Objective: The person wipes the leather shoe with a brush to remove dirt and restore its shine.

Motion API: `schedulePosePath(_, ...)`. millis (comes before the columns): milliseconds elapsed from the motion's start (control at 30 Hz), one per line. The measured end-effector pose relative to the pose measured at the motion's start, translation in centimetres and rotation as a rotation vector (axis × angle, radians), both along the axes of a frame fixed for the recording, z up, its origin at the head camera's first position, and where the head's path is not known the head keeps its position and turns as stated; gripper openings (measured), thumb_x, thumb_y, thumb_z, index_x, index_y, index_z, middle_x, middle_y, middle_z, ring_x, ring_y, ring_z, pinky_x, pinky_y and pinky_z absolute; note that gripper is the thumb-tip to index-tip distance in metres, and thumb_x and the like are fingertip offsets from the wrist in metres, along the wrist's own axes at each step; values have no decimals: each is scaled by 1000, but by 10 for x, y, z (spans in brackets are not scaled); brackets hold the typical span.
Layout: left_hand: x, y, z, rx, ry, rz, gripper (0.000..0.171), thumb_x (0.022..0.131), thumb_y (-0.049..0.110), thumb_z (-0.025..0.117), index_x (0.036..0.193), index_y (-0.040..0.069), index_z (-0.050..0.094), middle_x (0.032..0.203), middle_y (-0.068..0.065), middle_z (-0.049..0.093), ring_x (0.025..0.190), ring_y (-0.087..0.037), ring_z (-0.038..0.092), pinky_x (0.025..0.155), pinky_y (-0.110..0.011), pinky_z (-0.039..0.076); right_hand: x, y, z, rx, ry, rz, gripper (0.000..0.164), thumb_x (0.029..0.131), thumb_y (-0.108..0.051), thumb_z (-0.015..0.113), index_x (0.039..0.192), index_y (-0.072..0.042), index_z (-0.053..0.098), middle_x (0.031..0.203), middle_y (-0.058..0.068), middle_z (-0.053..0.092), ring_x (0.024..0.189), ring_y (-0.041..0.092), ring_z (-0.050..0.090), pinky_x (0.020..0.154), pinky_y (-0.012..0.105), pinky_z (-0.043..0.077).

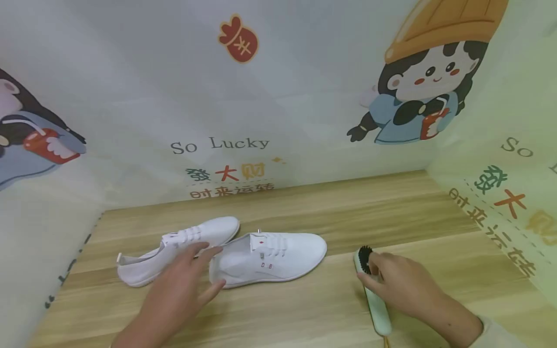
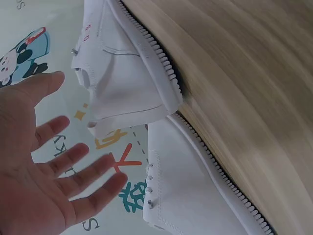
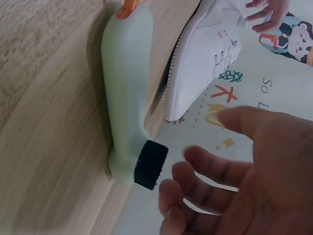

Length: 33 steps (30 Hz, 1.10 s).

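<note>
Two white lace-up shoes lie on the wooden surface, toes to the right in the head view: a nearer shoe (image 1: pixel 300 253) and a farther shoe (image 1: pixel 217 229) at its left. My left hand (image 1: pixel 176 285) hovers by the heel of the nearer shoe, fingers spread; the left wrist view shows a gap between that hand (image 2: pixel 39 161) and the shoe (image 2: pixel 129 83). On the right lies a pale green scrub brush (image 1: pixel 376 309), its black bristles (image 3: pixel 151 164) facing up. Above the bristle end is my right hand (image 1: pixel 404 280), its fingers loosely bent and apart from the brush in the right wrist view.
A printed white sheet (image 1: pixel 304 121) with cartoon figures and lettering stands as walls behind and at both sides. The wood-grain surface (image 1: pixel 304 314) runs between them. An orange piece (image 3: pixel 128 9) sits at the brush's handle end.
</note>
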State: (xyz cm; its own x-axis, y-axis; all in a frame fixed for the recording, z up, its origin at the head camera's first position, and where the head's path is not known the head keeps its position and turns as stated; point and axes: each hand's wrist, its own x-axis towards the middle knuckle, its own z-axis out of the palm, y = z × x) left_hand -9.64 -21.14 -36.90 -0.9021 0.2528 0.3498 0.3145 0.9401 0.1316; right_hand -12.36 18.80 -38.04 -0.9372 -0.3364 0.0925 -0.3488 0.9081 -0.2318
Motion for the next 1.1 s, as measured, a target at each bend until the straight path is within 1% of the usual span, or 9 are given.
schedulePosePath(67,-5,2,-2,-13,0,-33,56,75,39,78,123,20,60,127,-10,53,109,-30,57,82,-48,50,0,3,-2,21,-92,-6,36,88,-45,63,66,-18,52,56,-8,45,49,7,39,43,24,32)
schedulePosePath(200,-13,7,-7,-52,-1,-61,46,69,36,83,108,21,64,124,-9,53,96,-26,61,71,-40,53,-4,7,-9,52,-163,5,45,86,-51,61,59,-20,46,52,-9,42,46,6,38,41,23,31)
schedulePosePath(333,-16,13,-13,-66,-30,-59,40,64,33,86,94,21,64,123,-9,52,87,-24,61,63,-37,50,-12,9,-14,61,-166,16,49,84,-57,61,57,-19,45,52,-7,41,46,7,37,41,24,29)
schedulePosePath(467,-18,18,-19,-77,-88,-62,40,63,29,86,95,18,64,120,-9,53,92,-26,60,70,-41,50,-19,10,-15,69,-166,8,54,79,-61,63,54,-18,45,51,-6,39,46,7,33,41,23,25)
schedulePosePath(567,-20,21,-22,-109,-116,-71,44,63,29,86,99,14,64,111,-7,56,94,-26,57,75,-42,50,-22,11,-17,49,-183,8,51,76,-57,69,52,-18,46,49,-8,37,45,6,31,41,21,23)
schedulePosePath(700,-22,22,-23,-156,-118,-80,50,60,29,87,100,11,64,99,-4,55,89,-25,53,71,-39,49,-25,11,-18,1,-195,-6,48,76,-53,72,51,-19,49,47,-9,36,44,5,30,41,19,22)
schedulePosePath(833,-26,21,-24,-188,-122,-70,52,58,31,89,100,10,66,100,-3,55,88,-25,52,64,-37,48,-33,7,-19,-19,-172,-56,54,78,-57,67,49,-18,43,47,-8,35,43,7,31,40,21,24)
schedulePosePath(967,-31,23,-26,-215,-112,-68,46,58,30,88,95,11,69,97,-3,54,84,-25,51,57,-35,46,-39,6,-20,-19,-153,-72,53,79,-56,68,52,-16,43,50,-5,39,43,9,34,40,23,28)
schedulePosePath(1100,-33,25,-25,-225,-91,-85,41,57,29,88,90,11,71,92,-2,54,78,-23,49,55,-33,43,-42,8,-20,-23,-176,-96,49,77,-52,71,57,-15,47,53,-2,44,46,12,39,42,26,32)
